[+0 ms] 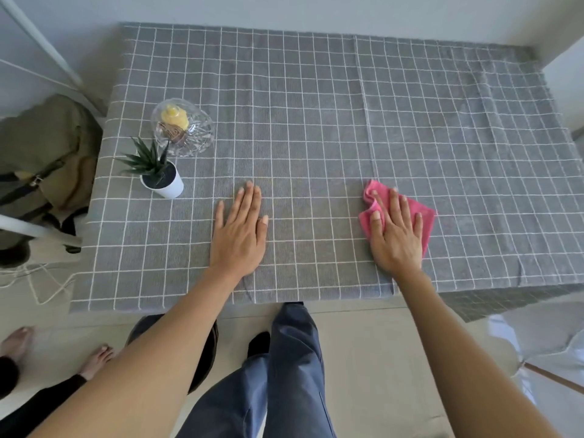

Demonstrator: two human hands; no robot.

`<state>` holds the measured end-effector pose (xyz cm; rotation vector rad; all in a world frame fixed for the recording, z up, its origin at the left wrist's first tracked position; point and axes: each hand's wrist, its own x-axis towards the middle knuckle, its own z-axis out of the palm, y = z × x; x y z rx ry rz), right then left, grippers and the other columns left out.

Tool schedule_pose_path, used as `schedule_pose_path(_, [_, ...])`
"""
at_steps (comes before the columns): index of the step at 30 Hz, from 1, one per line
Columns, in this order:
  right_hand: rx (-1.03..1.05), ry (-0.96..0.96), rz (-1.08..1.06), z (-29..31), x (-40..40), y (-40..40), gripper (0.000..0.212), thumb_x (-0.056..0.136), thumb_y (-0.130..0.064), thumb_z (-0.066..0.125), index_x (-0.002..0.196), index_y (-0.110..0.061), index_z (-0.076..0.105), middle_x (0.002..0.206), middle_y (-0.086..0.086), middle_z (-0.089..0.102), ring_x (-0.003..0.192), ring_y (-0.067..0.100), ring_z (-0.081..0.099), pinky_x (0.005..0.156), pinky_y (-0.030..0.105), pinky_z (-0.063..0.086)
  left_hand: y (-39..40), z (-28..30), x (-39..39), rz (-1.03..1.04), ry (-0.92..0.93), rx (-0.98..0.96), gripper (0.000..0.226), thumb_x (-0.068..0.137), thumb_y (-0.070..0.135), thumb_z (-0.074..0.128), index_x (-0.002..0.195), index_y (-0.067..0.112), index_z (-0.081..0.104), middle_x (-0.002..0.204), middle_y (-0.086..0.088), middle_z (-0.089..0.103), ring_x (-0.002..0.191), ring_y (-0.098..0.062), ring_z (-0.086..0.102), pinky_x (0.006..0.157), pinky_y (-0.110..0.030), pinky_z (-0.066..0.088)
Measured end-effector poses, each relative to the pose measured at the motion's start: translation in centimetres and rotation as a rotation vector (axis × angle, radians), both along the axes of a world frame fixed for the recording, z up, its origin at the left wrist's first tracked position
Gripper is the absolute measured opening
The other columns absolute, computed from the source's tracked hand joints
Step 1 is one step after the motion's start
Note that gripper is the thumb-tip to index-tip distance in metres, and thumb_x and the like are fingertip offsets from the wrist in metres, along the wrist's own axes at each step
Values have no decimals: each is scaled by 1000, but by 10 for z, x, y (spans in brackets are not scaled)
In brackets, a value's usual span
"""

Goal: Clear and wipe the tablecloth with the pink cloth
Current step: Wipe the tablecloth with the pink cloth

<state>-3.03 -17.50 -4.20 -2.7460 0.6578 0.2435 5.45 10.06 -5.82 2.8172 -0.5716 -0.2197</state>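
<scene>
Grey white-checked tablecloth point(316, 121) is filling most of the frame, with a small potted succulent in a white pot point(159, 175) and a clear cut-glass dish point(183, 128) standing at left, so clearing looks unfinished. Wiping appears underway: the right hand point(396, 235), fingers spread flat, is pressing the crumpled pink cloth point(420, 216) at centre right. The left hand point(240, 232) is lying flat nearby, holding nothing.
</scene>
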Motion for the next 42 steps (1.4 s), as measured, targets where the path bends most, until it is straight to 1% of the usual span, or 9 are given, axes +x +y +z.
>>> schedule_pose_path(6, [14, -32, -3, 2, 7, 31, 52, 97, -54, -1, 148, -46, -1, 159, -7, -12, 146, 14, -16, 116, 48, -13, 1, -3, 0, -1, -7, -11, 58, 99, 42, 2, 152, 19, -5, 159, 4, -10, 146, -10, -11, 119, -43, -6])
schedule_pose_path(10, [35, -17, 215, 2, 12, 76, 51, 97, -54, -1, 147, -47, -5, 157, -10, -18, 144, 14, -21, 115, 47, -15, 1, -3, 0, 0, -11, -4, 58, 99, 41, 3, 152, 19, -6, 159, 4, -10, 146, -10, -12, 119, -43, -6])
schedule_pose_path(14, [12, -52, 349, -2, 9, 90, 49, 99, -54, 8, 147, -50, -2, 158, -12, -13, 146, 12, -16, 117, 46, -12, 1, -3, 1, -7, -2, 3, 58, 98, 41, 4, 151, 20, -7, 159, 5, -11, 146, -9, -12, 119, -42, -8])
schedule_pose_path(19, [-2, -40, 355, 3, -6, 71, 61, 93, -66, 16, 149, -46, 3, 159, -11, -10, 146, 11, -14, 118, 45, -7, -1, 3, -3, -11, 80, 19, 56, 102, 39, 10, 150, 18, -12, 158, 3, -18, 144, -12, -18, 118, -43, -10])
schedule_pose_path(24, [1, 22, 249, 11, -50, 52, 77, 82, -79, 19, 149, -46, 0, 159, -8, -10, 147, 12, -11, 119, 43, -5, -8, 16, -26, -35, 181, -30, 60, 103, 38, 19, 150, 15, -9, 157, -1, -18, 146, -16, -14, 119, -45, -7])
schedule_pose_path(31, [38, 2, 204, 12, -87, 48, 71, 86, -71, 26, 149, -45, 3, 159, -13, -10, 145, 10, -13, 117, 39, -5, -29, 34, -70, -184, 243, -115, 68, 102, 43, 24, 148, 17, -19, 154, 1, -27, 143, -12, -20, 120, -40, -4])
schedule_pose_path(34, [44, -62, 195, 10, -80, 50, 63, 90, -56, 30, 149, -40, 19, 160, -6, 4, 147, 16, -2, 116, 42, 3, -39, 39, -76, -240, 170, -100, 73, 101, 43, 29, 148, 16, -20, 154, 1, -28, 144, -13, -20, 119, -39, -6])
schedule_pose_path(38, [2, -197, 129, 11, -67, 52, 47, 94, -38, 33, 136, -25, 52, 145, 9, 45, 137, 31, 38, 113, 49, 26, -52, 37, -73, -318, 49, 0, 79, 97, 50, 36, 150, 14, -10, 156, -3, -21, 144, -20, -18, 118, -44, -9])
schedule_pose_path(42, [-3, -301, 95, 13, -56, 47, 32, 93, -14, 55, 124, -13, 63, 128, 14, 61, 123, 35, 54, 105, 50, 40, -69, 33, -70, -319, 68, 23, 78, 97, 54, 33, 149, 14, -9, 157, -2, -16, 145, -20, -15, 116, -45, -12])
